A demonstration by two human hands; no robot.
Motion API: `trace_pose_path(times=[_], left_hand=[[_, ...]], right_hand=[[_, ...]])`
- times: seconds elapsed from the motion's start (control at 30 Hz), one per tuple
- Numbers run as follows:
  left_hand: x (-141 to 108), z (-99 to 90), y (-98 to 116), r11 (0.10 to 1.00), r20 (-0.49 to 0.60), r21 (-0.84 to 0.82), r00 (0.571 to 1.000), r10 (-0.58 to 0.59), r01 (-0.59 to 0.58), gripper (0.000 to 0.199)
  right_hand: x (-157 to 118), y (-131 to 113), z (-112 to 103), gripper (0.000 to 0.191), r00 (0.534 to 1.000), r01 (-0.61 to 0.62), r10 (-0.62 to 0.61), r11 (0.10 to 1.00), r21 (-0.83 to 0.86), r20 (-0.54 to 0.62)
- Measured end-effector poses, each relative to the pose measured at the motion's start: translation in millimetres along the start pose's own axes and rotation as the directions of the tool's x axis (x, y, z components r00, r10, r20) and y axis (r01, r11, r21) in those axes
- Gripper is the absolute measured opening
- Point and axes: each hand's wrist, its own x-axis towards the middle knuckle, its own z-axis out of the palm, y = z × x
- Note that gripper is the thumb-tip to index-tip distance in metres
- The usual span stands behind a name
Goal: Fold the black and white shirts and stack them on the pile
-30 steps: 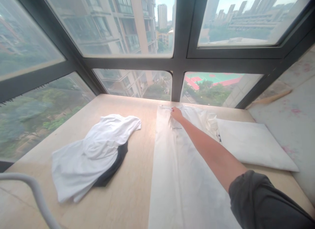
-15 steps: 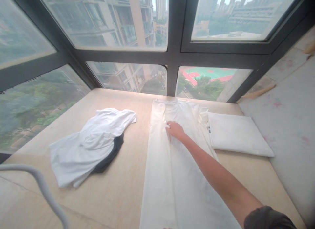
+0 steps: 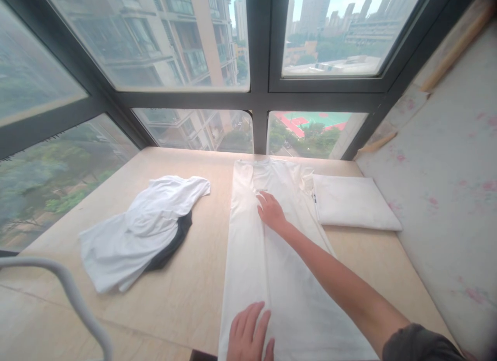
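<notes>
A long white garment (image 3: pixel 287 268) lies spread on the wooden surface, its neckline toward the window and its left part folded inward. On its upper middle rests my right hand (image 3: pixel 271 211), fingers apart, just below small dark lettering near the collar. My left hand (image 3: pixel 249 332) is at the bottom edge of the view, over the garment's lower left part, with spread fingers and nothing in them. Gathered fabric shows at the garment's upper right.
A crumpled white garment (image 3: pixel 151 226) with a dark piece (image 3: pixel 171 247) under it lies to the left. A folded white cloth (image 3: pixel 353 203) is at the right. A grey curved tube (image 3: pixel 73 299) crosses the lower left. Framed windows (image 3: pixel 186 99) stand behind.
My left hand has come into view from the bottom. My right hand has released the fabric and opened its fingers, uncovering the small lettering. The camera view has shifted slightly.
</notes>
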Motion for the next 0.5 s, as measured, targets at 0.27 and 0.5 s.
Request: trace_pose_path(times=[0.27,0.5], left_hand=[[17.7,16.0,14.5,0.977,0.093,0.206,0.993,-0.071,0.050,0.078],[-7.5,27.9,-7.0,0.977,0.025,0.198,0.996,-0.080,0.074,0.088]], right_hand=[[-49.5,6.8,9.1,0.057,0.975,0.190,-0.183,0.981,-0.040,0.127],[-170.9,49.1,-2.5,0.055,0.996,0.086,-0.085,0.990,-0.113,0.008]])
